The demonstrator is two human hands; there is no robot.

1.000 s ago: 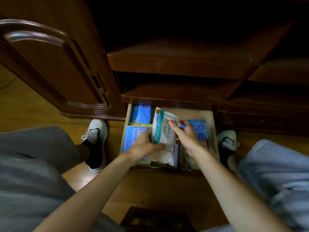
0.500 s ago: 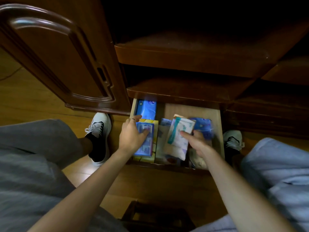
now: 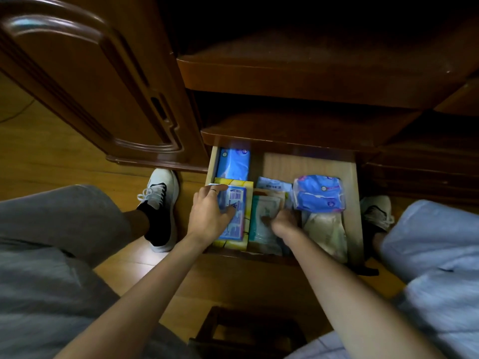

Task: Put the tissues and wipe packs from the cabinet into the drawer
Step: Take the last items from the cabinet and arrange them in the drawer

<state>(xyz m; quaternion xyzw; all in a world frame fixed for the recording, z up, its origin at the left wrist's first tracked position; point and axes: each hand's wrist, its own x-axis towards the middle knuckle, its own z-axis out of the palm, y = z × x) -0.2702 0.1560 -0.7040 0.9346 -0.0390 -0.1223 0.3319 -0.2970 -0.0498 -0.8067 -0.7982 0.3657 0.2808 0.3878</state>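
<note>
The light wooden drawer (image 3: 351,203) stands pulled out below the dark cabinet shelves. My left hand (image 3: 208,216) grips a blue tissue pack (image 3: 234,213) lying on a yellow box (image 3: 239,183) at the drawer's left side. My right hand (image 3: 281,221) presses down on a white and teal wipe pack (image 3: 264,211) in the middle row, fingers curled on it. A blue tissue pack (image 3: 233,164) lies at the back left. A blue multi-pack (image 3: 320,194) sits at the right, above a beige pack (image 3: 326,234).
The open cabinet door (image 3: 85,81) hangs at the left. Two dark shelves (image 3: 298,73) jut out above the drawer. My shoes (image 3: 160,203) and knees flank the drawer on the wooden floor. A dark stool frame (image 3: 233,332) lies at the bottom.
My right hand lowered the white and teal wipe pack from upright into the drawer's middle row. My left hand let go of it and moved left onto the blue tissue pack.
</note>
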